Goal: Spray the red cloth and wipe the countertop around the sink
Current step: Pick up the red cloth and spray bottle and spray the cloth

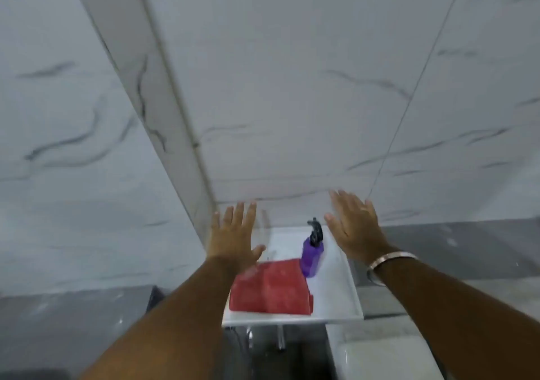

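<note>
A folded red cloth (270,287) lies on the white sink's flat top (340,289), toward its front left. Just behind the cloth's right corner stands a purple spray bottle (312,255) with a black trigger head. My left hand (233,235) hovers above the sink's left rear, fingers spread, palm down, holding nothing. My right hand (355,226) is raised to the right of the bottle, fingers spread and empty, with a metal bangle on the wrist. Neither hand touches the cloth or the bottle.
White marble-veined wall tiles (292,87) rise behind and to the left of the sink. Chrome pipes (280,337) hang under its front edge. A white ceramic fixture (385,359) sits low at the right, over a dark grey tiled floor (58,321).
</note>
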Tool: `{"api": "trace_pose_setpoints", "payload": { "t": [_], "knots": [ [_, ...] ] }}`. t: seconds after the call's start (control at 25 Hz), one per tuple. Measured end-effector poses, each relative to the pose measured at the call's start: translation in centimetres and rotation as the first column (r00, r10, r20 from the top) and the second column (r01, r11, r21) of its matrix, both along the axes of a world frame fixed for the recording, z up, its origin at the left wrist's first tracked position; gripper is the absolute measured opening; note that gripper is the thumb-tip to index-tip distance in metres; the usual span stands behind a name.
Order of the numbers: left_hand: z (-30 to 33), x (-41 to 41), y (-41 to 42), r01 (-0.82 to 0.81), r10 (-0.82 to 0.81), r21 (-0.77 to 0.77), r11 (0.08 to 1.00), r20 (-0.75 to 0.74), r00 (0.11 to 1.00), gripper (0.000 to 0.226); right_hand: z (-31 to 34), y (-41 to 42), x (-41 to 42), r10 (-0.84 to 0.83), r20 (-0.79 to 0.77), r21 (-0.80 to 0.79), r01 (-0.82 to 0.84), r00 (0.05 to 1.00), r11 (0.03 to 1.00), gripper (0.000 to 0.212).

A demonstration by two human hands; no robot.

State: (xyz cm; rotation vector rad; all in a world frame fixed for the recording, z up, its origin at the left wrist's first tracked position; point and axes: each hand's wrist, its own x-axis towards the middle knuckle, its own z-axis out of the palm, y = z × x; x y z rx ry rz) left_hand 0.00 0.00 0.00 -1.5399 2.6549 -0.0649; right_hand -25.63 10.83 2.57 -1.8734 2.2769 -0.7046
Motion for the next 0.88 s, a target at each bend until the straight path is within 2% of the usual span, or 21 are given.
{"api": "trace_pose_setpoints", "payload": {
  "t": [0.04,0.12,0.16,0.2,0.28,0.4,0.48,0.6,0.68,0.76,0.88],
  "knots": [
    [-2.2,0.1,0.3,-0.018,0.014,0.097,0.995,0.035,0.999,0.097,-2.2,0.2,0.3,-0.01,0.16,0.058,0.001,0.987,0.998,0.067],
    [-6.4,0.5,0.6,-0.013,-0.004,0.26,0.966,0.065,0.998,0.078,-5.6,0.6,1.4,0.05,0.439,0.131,-0.119,0.897,0.984,0.068],
    [-8.4,1.0,0.8,-0.019,-0.012,0.36,0.933,0.086,0.996,0.067,-7.3,0.6,1.9,0.055,0.515,0.146,-0.151,0.856,0.978,0.073],
    [-9.6,1.3,0.7,-0.007,-0.026,0.425,0.905,0.072,0.997,0.063,-8.6,0.1,2.2,0.061,0.546,0.12,-0.15,0.835,0.981,0.081],
    [-11.3,1.8,-0.3,0.044,-0.077,0.443,0.896,0.055,0.996,0.074,-10.1,-1.2,2.8,0.024,0.592,0.082,-0.091,0.806,0.992,0.09],
    [-11.9,1.2,-2.0,0.077,-0.131,0.388,0.918,0.114,0.985,0.095,-11.9,-2.0,3.0,-0.038,0.618,0.041,0.016,0.785,0.999,0.081],
    [-11.7,0.6,-2.2,0.08,-0.17,0.429,0.9,0.176,0.97,0.089,-12.1,-1.7,3.5,-0.039,0.618,0.03,0.025,0.785,0.999,0.081],
    [-11.4,0.5,-2.0,0.01,-0.157,0.679,0.734,0.155,0.975,0.057,-12.0,-1.0,3.1,-0.046,0.658,0.016,0.047,0.751,0.999,0.094],
    [-11.4,0.8,-2.1,-0.024,-0.074,0.764,0.645,0.093,0.993,0.038,-11.8,-1.4,2.7,-0.044,0.663,0.004,0.056,0.747,0.998,0.103],
    [-11.3,0.8,-2.3,-0.04,0.033,0.817,0.576,0.026,0.999,0.031,-11.4,-1.9,2.4,-0.044,0.657,-0.008,0.065,0.753,0.998,0.105],
    [-9.8,0.8,-1.9,-0.062,0.126,0.873,0.484,0.0,0.992,0.033,-10.2,-2.0,2.2,-0.062,0.702,-0.038,0.124,0.709,0.992,0.092]
  ]
}}
